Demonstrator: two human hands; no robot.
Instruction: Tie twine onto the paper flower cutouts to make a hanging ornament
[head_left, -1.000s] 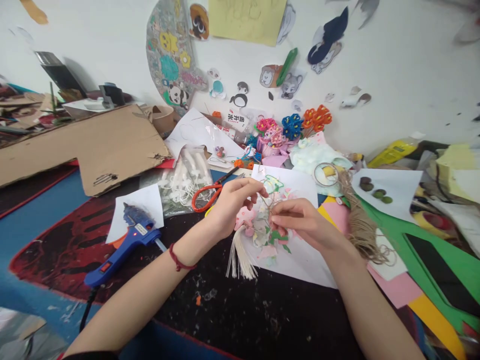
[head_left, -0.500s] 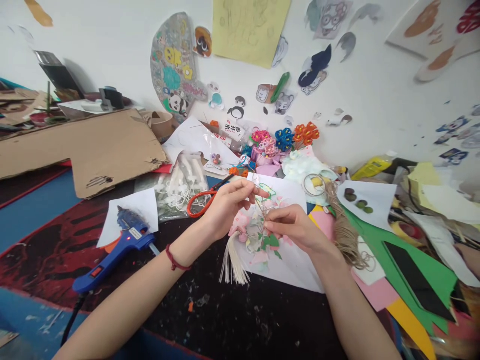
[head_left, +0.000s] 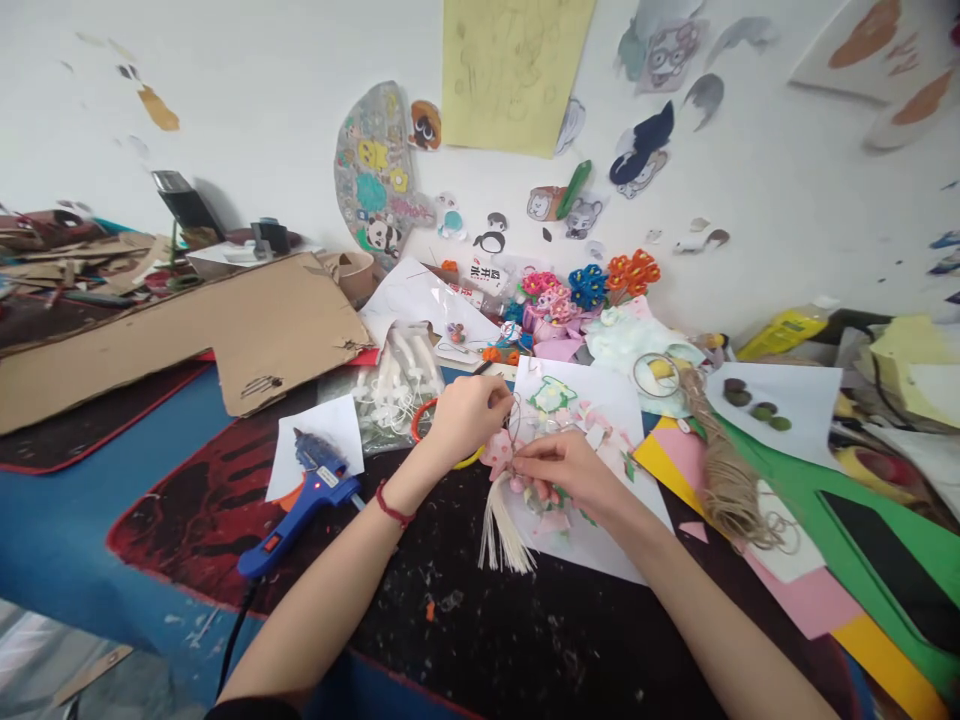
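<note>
Head view: tasseled ornament suspended between both hands, over the left edge of a white sheet on the table. Left hand: thumb and fingertips pinching the twine loop at the ornament's top. Right hand: thumb and index finger pinching the lower end of the same loop. Contact between ornament and black mat: not determinable. Pink spotted piece between the hands.

On the white sheet: cut pieces in pink, white and green, partly covered by the right hand. Orange-handled scissors: partly hidden behind the left hand. Left of the left forearm: blue glue gun, tip over a paper square. Toward the table's right edge: twine skein; dark phone on a green sheet.

Containers, toward the table's far edge: clear bag with white corded pieces inside; pink wrapper around pink flowers; brown tub, contents hidden.
</note>
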